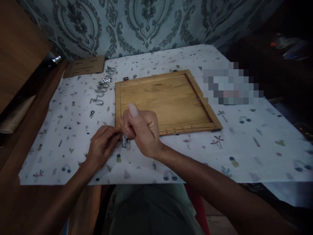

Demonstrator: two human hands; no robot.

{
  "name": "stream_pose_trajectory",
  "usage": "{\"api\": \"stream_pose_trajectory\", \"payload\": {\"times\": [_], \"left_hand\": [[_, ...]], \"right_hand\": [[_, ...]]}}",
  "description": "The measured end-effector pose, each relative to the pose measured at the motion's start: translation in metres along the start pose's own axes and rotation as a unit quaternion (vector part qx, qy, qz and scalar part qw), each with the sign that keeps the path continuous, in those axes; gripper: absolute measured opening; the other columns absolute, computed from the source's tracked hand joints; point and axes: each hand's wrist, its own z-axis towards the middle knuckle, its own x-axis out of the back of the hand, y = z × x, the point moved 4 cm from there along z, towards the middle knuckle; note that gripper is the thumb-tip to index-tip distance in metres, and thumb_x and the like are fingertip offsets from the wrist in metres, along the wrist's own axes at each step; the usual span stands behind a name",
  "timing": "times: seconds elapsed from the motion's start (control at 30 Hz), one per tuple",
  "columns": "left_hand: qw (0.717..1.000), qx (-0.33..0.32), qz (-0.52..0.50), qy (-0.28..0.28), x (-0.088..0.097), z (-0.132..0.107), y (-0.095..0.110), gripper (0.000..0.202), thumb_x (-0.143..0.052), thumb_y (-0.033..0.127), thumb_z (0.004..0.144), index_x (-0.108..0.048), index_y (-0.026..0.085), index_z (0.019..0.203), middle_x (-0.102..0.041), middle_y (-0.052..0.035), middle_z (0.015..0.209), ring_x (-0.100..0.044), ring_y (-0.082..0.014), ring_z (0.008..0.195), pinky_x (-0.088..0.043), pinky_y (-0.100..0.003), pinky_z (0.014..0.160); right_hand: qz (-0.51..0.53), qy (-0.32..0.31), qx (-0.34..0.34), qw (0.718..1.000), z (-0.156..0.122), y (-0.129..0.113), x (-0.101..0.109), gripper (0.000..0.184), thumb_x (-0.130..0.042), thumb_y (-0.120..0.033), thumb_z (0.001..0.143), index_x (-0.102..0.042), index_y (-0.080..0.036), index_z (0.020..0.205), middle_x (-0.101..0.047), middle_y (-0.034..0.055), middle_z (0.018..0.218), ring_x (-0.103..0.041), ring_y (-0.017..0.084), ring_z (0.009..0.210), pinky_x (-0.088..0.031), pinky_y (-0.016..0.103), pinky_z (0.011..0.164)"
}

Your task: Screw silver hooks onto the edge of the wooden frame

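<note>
A framed wooden panel (156,98), like a cabinet door, lies flat on the patterned cloth. My left hand (102,145) is at its near left corner, with fingertips pinched together at the edge; what they hold is hidden. Over that same corner my right hand (144,132) is curled into a fist, thumb on top, and its contents cannot be made out. Just below the fingers, a small shiny metal fitting (124,141), perhaps a hinge, sticks out from the panel's near edge. Small dark holes run along the near rail.
Several metal fittings (101,89) lie in a row left of the panel. Behind them is a brown cardboard piece (84,66). A pixelated item (232,86) lies to the right. The patterned tablecloth (244,147) ends at the near edge, and a patterned curtain (146,26) hangs behind.
</note>
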Motion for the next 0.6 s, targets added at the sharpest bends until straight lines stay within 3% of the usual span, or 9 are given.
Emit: {"api": "stream_pose_trajectory", "payload": {"times": [0.3, 0.6], "left_hand": [[1.0, -0.018, -0.008, -0.005, -0.0025, 0.0033, -0.0028, 0.014, -0.058, 0.019, 0.099, -0.069, 0.021, 0.108, -0.067, -0.0032, 0.091, -0.061, -0.0184, 0.085, -0.05, -0.032, 0.077], [0.999, -0.045, -0.013, 0.022, -0.0065, 0.0098, -0.0037, 0.013, -0.06, 0.025, 0.099, -0.072, 0.023, 0.094, -0.067, -0.0013, 0.083, -0.062, -0.0168, 0.077, -0.051, -0.029, 0.069]], "right_hand": [[0.019, -0.003, 0.012, 1.0, -0.0005, -0.0005, 0.0002, 0.058, -0.053, -0.052, 0.101, -0.037, -0.022, 0.054, -0.029, -0.0069, 0.051, -0.026, 0.007, 0.043, -0.029, 0.029, 0.046], [0.019, -0.007, 0.023, 1.0, 0.0002, -0.0032, -0.001, 0.057, -0.05, -0.047, 0.104, -0.037, -0.022, 0.055, -0.029, -0.0069, 0.052, -0.026, 0.007, 0.044, -0.03, 0.028, 0.048]]}}
